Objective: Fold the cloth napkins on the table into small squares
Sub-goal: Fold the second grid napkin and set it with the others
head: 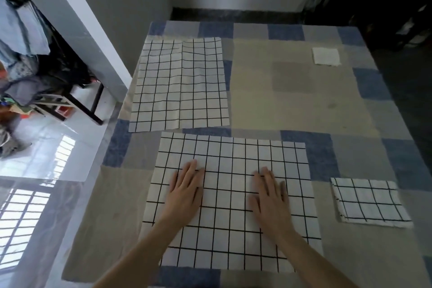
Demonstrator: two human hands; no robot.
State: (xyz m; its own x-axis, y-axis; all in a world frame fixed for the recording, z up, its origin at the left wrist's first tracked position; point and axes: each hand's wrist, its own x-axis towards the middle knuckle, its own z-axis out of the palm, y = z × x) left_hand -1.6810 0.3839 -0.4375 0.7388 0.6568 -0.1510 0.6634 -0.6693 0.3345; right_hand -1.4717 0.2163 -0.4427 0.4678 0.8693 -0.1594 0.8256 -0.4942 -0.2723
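A white napkin with a black grid (pixel 233 154) lies spread flat near the table's front edge. My left hand (pixel 185 192) and my right hand (pixel 271 196) both rest flat on it, palms down, fingers straight and together. A second grid napkin (pixel 180 84) lies unfolded further back on the left. To the right sits a grid napkin folded into a small square (pixel 370 202). At the far right of the table lies a small plain white folded square (pixel 326 56).
The table wears a patchwork cloth (pixel 301 100) of beige, grey and blue squares. A white wall pillar (pixel 77 21) stands left of the table, with a dark bench (pixel 77 103) piled with clothes behind it. Dark shelving fills the far right.
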